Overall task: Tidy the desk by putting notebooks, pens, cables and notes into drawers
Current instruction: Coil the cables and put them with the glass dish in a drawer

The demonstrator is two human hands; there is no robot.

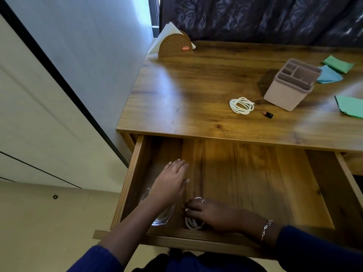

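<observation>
Wood-grain brown desk with its wide wooden drawer pulled open. Green and blue paper notes and a coiled white cable lie on top, not yet put away, so tidying looks partly done. Inside the drawer, the left hand is spread flat, fingers straight, gripping nothing. The right hand curls its fingers round a second coiled white cable near the drawer's front.

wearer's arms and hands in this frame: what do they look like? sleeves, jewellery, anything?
No gloves. The dark blue left sleeve ends high up the forearm, and the dark blue right sleeve ends just behind the wrist. Right hand: silver link bracelet at the wrist, silver ring on one finger. Left hand: pale nails, no jewellery visible.
</observation>
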